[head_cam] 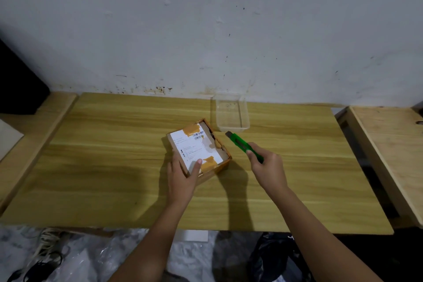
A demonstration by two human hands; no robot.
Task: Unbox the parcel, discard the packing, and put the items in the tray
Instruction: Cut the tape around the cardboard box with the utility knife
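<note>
Honestly, you won't get any readable text out of this one. The only printing you've got is on the white shipping label (196, 147) stuck to the top of the cardboard box (199, 149): there's a barcode near its far edge and a few lines of small print below it, plus a couple of reddish marks, but it's all too small and blurry to make out a single word or number.

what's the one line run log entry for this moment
stage: opening parcel | left hand: steadying cardboard box on table | right hand: gripping green utility knife beside box | clear tray: holds no items
</note>
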